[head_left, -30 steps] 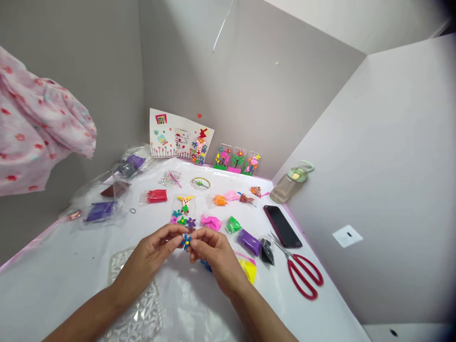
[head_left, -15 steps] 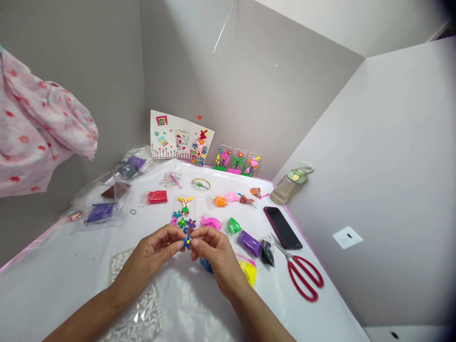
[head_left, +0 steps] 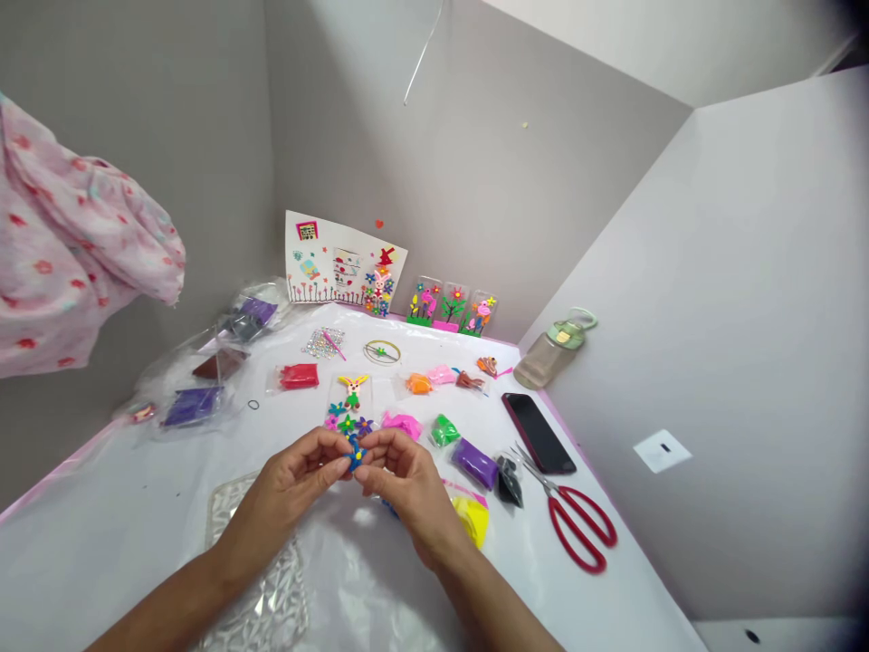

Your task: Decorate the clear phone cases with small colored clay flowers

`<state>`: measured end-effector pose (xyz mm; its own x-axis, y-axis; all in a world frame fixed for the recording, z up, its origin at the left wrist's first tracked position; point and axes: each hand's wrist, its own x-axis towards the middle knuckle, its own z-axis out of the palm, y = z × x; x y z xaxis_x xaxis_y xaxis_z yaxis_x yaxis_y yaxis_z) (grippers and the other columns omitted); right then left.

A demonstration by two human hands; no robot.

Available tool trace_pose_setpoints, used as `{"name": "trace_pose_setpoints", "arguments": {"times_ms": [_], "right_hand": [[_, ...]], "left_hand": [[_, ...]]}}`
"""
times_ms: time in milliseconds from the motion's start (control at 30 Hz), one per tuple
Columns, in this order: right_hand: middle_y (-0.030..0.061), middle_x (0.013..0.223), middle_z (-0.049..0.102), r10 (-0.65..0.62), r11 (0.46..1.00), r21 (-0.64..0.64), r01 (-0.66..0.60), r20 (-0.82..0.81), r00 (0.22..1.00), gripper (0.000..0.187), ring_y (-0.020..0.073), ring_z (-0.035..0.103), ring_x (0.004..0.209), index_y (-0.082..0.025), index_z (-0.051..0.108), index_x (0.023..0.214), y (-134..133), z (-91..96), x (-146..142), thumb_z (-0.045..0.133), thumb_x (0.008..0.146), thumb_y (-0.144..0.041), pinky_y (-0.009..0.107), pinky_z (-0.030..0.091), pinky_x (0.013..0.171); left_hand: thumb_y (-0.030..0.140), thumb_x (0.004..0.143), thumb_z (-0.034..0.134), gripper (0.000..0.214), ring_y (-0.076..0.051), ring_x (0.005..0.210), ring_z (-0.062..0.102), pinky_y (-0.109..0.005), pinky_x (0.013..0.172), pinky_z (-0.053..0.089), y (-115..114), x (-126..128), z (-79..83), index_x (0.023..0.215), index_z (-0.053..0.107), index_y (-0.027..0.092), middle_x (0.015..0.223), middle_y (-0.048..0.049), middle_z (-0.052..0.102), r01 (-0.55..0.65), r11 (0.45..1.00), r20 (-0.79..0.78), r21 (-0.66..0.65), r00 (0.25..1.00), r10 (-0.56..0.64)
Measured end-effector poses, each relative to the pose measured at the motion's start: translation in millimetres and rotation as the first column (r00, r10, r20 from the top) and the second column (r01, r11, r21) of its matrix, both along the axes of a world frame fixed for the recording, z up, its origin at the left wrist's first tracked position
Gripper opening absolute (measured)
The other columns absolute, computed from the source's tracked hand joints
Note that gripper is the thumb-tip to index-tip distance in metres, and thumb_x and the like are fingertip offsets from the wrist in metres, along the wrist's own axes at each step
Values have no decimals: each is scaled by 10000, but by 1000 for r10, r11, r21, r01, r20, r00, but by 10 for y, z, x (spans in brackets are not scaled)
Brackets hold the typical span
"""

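Observation:
A small blue clay flower (head_left: 357, 456) with a yellow centre sits between my two hands at the middle of the table. My left hand (head_left: 305, 466) is closed, pinching it from the left with thumb and fingertips. From the other side, my right hand (head_left: 404, 480) has its curled fingertips and thumb at the petals. Just beyond lies a clear panel with a clay rabbit (head_left: 352, 394) in green, and several clay flowers (head_left: 348, 423) below it, the nearest partly hidden by my fingers. A blue packet under my right hand is mostly covered.
Red-handled scissors (head_left: 577, 521), a phone (head_left: 539, 433) and a bottle (head_left: 553, 351) line the right side. Clay packets, including purple (head_left: 475, 465), red (head_left: 300, 376) and yellow (head_left: 472, 518), lie around. A textured clear tray (head_left: 272, 598) rests under my left forearm. Decorated panels (head_left: 453, 308) stand behind.
My right thumb has shifted slightly down and left at the flower's edge, and the flower sits a little higher. My left hand stays nearly still.

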<state>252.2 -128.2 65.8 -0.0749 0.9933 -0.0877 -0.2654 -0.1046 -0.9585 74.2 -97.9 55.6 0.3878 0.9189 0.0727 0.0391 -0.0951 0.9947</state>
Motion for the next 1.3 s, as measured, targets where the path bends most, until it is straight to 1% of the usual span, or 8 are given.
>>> {"name": "trace_pose_setpoints", "arguments": {"times_ms": [367, 533, 700, 833, 900, 1033, 1133, 1300], "right_hand": [[-13, 786, 677, -23, 1000, 13, 23, 7, 1000, 423, 103, 584, 685, -175, 689, 1000, 6, 16, -15, 920, 682, -329, 229, 454, 675], [-12, 779, 660, -32, 999, 17, 32, 42, 999, 383, 103, 574, 688, -173, 675, 1006, -2, 26, -24, 876, 733, -351, 230, 465, 677], [3, 862, 660, -76, 997, 26, 74, 91, 993, 340, 100, 586, 694, -167, 688, 997, 1, 38, -10, 831, 772, -378, 234, 482, 667], [-5, 833, 651, -80, 997, 33, 77, 100, 992, 309, 96, 581, 681, -163, 688, 988, 6, 52, -6, 800, 783, -365, 231, 477, 666], [-2, 843, 660, -87, 996, 42, 84, 101, 991, 296, 94, 585, 682, -161, 686, 985, 11, 58, -1, 786, 791, -361, 232, 476, 672], [9, 864, 683, -93, 994, 58, 89, 83, 992, 285, 95, 588, 679, -160, 682, 980, 24, 65, 17, 768, 789, -354, 233, 472, 670], [2, 857, 677, -83, 996, 52, 79, 78, 994, 259, 90, 583, 673, -162, 684, 981, 21, 68, 18, 751, 792, -326, 230, 463, 660], [-1, 852, 675, -74, 997, 38, 71, 78, 994, 250, 90, 584, 676, -161, 680, 973, 6, 73, 2, 743, 789, -317, 229, 460, 659]], "left_hand": [[482, 928, 665, 244, -226, 940, 667, -319, 866, 505, 11, -12, -23, 994, 695, 249, 961, -27, 708, 10, 1000, 3, -3, 1000, -10], [526, 915, 677, 285, -233, 924, 672, -322, 846, 505, 63, -86, -11, 961, 707, 246, 929, -28, 718, -47, 999, -47, 15, 998, 48], [555, 834, 755, 333, -227, 933, 688, -318, 876, 517, 398, -315, 219, 954, 708, 247, 946, -21, 734, -179, 977, -41, 113, 982, 185], [550, 851, 727, 345, -236, 944, 727, -356, 908, 538, 783, -351, 371, 1004, 695, 243, 966, -33, 764, -143, 970, -67, 196, 985, 159], [563, 796, 737, 373, -246, 893, 743, -368, 875, 559, 939, -291, 313, 956, 692, 229, 910, -32, 765, -112, 973, -80, 203, 988, 130], [565, 768, 719, 366, -254, 800, 745, -370, 787, 580, 1124, -155, 27, 885, 687, 220, 821, -29, 760, -76, 972, -132, 224, 985, 108], [546, 799, 706, 328, -256, 835, 733, -364, 807, 565, 1192, -124, -153, 884, 694, 229, 846, -28, 761, -72, 963, -176, 259, 977, 120], [527, 828, 686, 308, -282, 963, 720, -384, 880, 545, 1261, -127, -321, 927, 725, 238, 969, -48, 779, -66, 954, -231, 293, 963, 138]]}}
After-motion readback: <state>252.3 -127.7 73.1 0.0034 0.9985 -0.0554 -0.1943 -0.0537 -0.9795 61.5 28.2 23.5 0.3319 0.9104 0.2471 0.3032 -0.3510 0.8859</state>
